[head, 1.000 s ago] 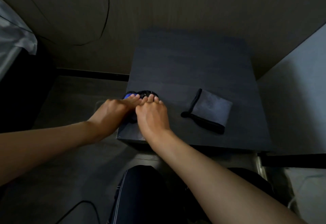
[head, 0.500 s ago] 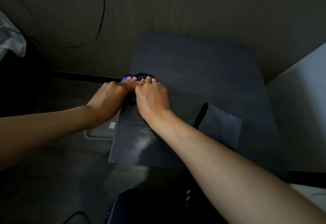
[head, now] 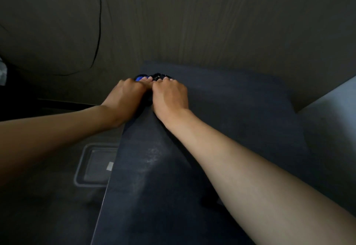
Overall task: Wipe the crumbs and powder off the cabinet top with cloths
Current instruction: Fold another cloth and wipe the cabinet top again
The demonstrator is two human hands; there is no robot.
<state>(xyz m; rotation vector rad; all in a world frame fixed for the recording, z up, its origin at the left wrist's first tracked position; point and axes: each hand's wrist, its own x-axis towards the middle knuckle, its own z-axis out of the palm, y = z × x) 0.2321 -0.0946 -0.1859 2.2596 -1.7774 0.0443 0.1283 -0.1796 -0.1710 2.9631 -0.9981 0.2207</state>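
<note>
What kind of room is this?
Probably a room in a home, maybe a bedroom corner: a low dark cabinet stands against a wood-grain wall, with a cable hanging down and a floor hatch beside it.

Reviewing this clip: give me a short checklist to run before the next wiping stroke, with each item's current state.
1. Both hands on the dark cloth with a blue patch: ok; left hand and right hand press it.
2. Cloth on the dark cabinet top: ok, near the back left corner.
3. Powder gone: not ok; pale powder smear remains.
4. Second cloth located: cannot tell.
5. Grey floor tray beside the left edge: ok.
</note>
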